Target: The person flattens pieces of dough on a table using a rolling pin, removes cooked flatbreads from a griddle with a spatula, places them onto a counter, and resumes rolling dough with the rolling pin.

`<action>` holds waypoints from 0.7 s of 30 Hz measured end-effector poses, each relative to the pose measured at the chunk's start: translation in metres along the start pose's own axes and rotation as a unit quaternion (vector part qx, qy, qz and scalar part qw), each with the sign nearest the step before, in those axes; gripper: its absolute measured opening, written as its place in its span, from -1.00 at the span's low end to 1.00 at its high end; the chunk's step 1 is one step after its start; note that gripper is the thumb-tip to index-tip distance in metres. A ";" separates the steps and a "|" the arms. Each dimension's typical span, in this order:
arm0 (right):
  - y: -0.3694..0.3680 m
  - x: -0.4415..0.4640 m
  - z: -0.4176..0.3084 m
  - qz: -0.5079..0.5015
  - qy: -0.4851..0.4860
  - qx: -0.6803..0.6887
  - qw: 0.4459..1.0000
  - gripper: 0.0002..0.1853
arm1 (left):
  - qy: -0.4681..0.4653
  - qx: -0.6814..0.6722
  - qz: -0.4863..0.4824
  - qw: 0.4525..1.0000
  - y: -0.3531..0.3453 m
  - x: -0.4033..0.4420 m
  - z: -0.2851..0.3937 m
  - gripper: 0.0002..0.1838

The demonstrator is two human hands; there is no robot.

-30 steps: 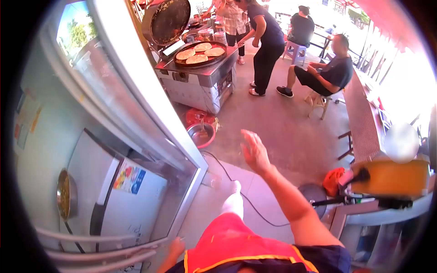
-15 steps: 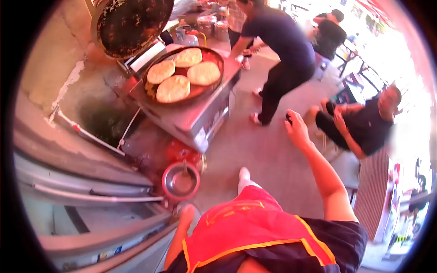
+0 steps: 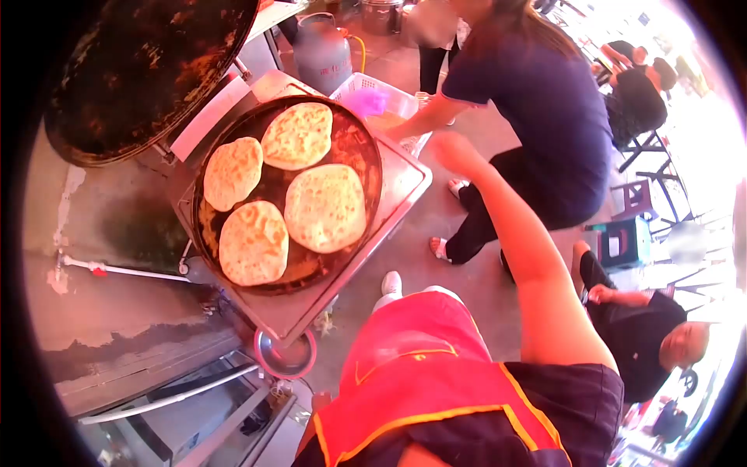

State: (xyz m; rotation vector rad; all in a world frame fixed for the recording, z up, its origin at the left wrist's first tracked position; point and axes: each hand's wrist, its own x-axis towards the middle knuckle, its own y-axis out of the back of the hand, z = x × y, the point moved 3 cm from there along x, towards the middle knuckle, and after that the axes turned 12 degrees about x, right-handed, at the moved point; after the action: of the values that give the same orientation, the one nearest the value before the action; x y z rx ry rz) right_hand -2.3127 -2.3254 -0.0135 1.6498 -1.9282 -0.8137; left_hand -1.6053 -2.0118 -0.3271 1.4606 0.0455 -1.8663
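Observation:
Several round flatbreads (image 3: 325, 208) lie in a large round griddle pan (image 3: 372, 187) with browned patches on their tops. The pan's dark, scorched lid (image 3: 148, 70) is tilted up at the upper left. My right hand (image 3: 457, 154) is stretched forward just past the right corner of the griddle stand, close to a co-worker's forearm. Its fingers are blurred and cannot be made out. Low at my left side, only a small part of my left hand (image 3: 320, 401) or wrist shows beside my red apron (image 3: 412, 381); its fingers are hidden.
A white plastic basket (image 3: 393, 97) with something purple stands behind the griddle, near a gas cylinder (image 3: 323, 58). A co-worker in dark clothes (image 3: 537, 101) bends at the right. A metal basin (image 3: 286, 354) sits below the stand. Another person (image 3: 638, 327) sits at the right.
I have come closer to the griddle, so the flatbreads look larger. My right hand has moved left and forward toward the stand's corner. My left hand has sunk lower and shows less.

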 end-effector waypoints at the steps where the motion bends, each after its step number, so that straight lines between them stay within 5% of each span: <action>1: 0.008 0.008 0.008 -0.107 -0.042 -0.020 0.993 -0.79 | 0.014 -0.033 -0.007 0.999 -0.006 -0.001 0.014 -0.74; 3: 0.007 -0.008 0.027 -0.251 -0.065 -0.148 0.954 -0.80 | 0.041 -0.107 -0.023 0.993 -0.022 -0.008 0.030 -0.75; 5: 0.019 -0.017 0.031 -0.218 -0.004 0.010 0.976 -0.79 | 0.055 -0.171 -0.035 0.983 -0.041 -0.016 0.048 -0.76; 6: 0.023 -0.008 0.026 -0.152 0.040 0.047 0.987 -0.77 | 0.056 -0.204 -0.036 0.977 -0.052 -0.029 0.054 -0.77; 8: 0.039 0.019 -0.011 0.005 0.125 0.116 0.985 -0.71 | -0.081 0.095 -0.016 0.992 -0.061 -0.027 0.083 -0.78; 11: 0.076 0.103 -0.011 0.174 0.170 0.034 0.969 -0.76 | 0.002 0.179 -0.034 0.983 -0.071 -0.040 0.129 -0.81; 13: 0.109 0.169 0.010 0.225 0.129 -0.100 0.960 -0.79 | -0.001 0.150 0.067 0.986 -0.024 -0.077 0.273 -0.78; 15: 0.147 0.239 0.054 0.200 -0.011 -0.245 0.949 -0.77 | -0.076 0.062 0.109 0.989 0.016 -0.110 0.400 -0.74; 19: 0.189 0.267 0.118 0.147 -0.032 -0.347 0.926 -0.70 | -0.196 -0.255 -0.064 0.945 0.045 -0.113 0.530 -0.66; 21: 0.194 0.272 0.134 0.163 -0.013 -0.410 0.897 -0.65 | -0.221 -0.307 -0.097 0.921 0.057 -0.115 0.600 -0.64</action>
State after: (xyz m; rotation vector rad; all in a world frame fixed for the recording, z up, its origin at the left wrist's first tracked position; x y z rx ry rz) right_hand -2.5868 -2.5565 0.0203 0.7845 -1.4776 -1.2692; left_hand -2.0571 -2.2648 0.0013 0.6113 0.5248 -2.0453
